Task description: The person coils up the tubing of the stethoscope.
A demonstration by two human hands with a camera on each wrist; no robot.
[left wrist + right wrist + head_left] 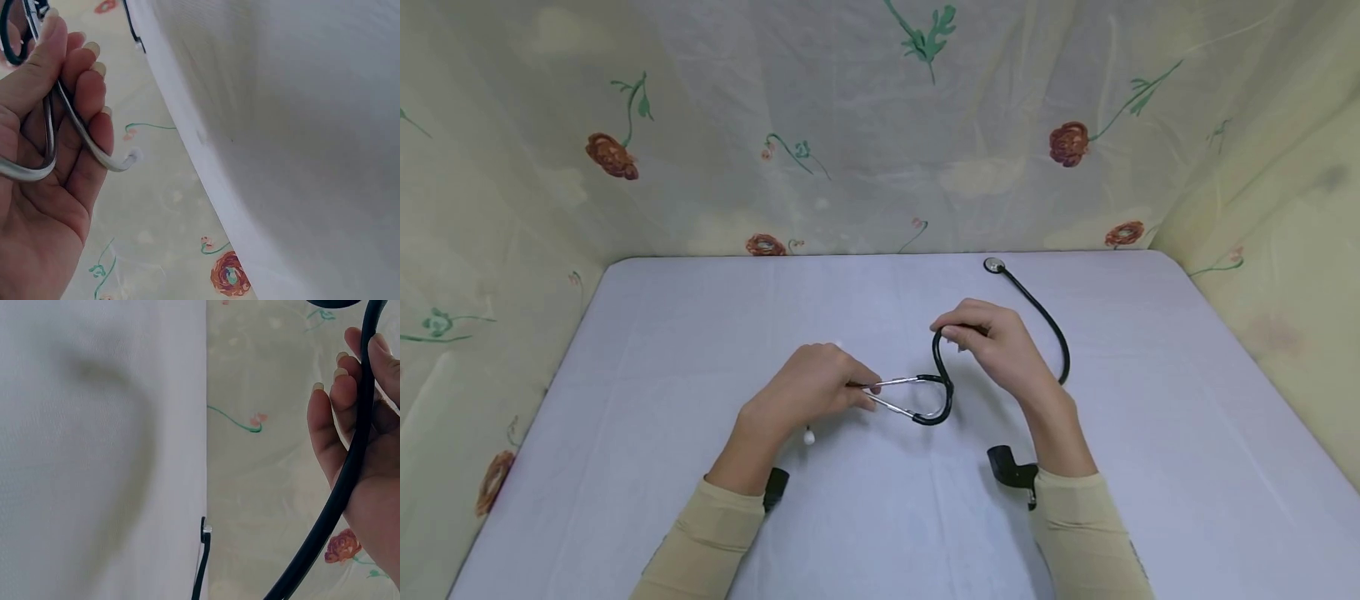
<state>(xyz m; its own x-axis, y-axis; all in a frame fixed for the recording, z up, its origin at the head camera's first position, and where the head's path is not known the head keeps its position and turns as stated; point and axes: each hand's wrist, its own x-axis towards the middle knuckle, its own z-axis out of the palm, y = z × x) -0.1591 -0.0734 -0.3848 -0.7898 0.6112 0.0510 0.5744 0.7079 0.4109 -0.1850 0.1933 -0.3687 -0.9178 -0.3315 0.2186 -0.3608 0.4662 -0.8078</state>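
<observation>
In head view, the right hand hides some black tubing.

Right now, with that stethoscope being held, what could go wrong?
The round silver chest piece lies near the far edge of the white-covered table, so a bump to the black bendy tube might push it off.

The left grip holds the thin shiny metal ear tubes and the right grip holds the tube, so pulling them apart could make one slip.
</observation>
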